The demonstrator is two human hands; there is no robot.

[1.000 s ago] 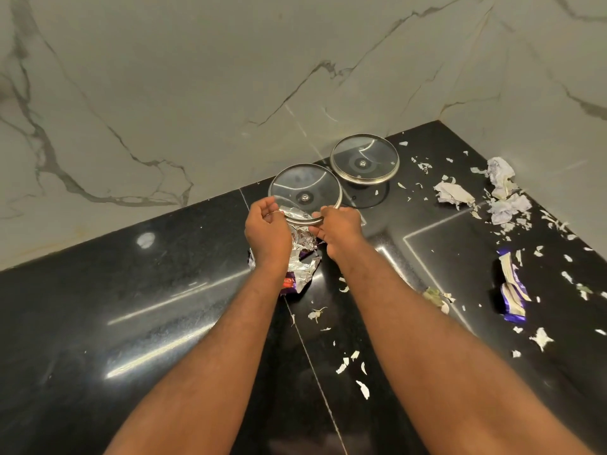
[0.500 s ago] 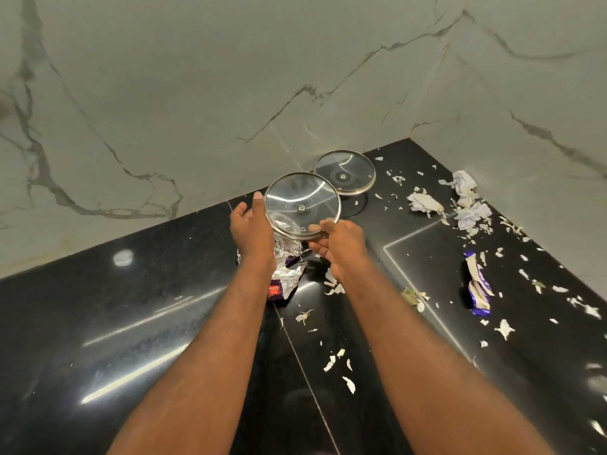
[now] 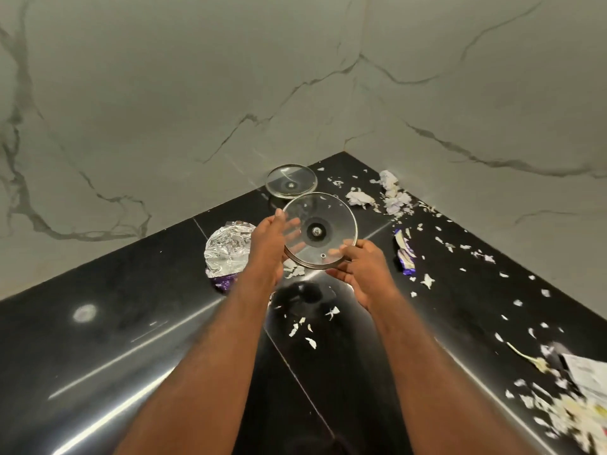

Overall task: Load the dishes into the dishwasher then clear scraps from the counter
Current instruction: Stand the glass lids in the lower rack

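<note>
While above counter (image 3: 98,356), glass lid (image 3: 320,229), rim in pinching fingers (image 3: 340,274) of left hand (image 3: 267,241), right hand (image 3: 368,267) (foil (image 3: 226,249) leftward).

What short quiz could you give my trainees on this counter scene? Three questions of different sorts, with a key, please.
1. True or false: the glass lid between the left hand and right hand rests flat on the counter.
2. Multiple choice: what lies on the counter just left of the left hand? A) crumpled foil wrapper B) mug C) sponge
3. Fill in: counting the second lid by the wall, ___ glass lids are in view.
Key: 1 false, both hands hold it above the counter; 2 A; 3 two.
</note>
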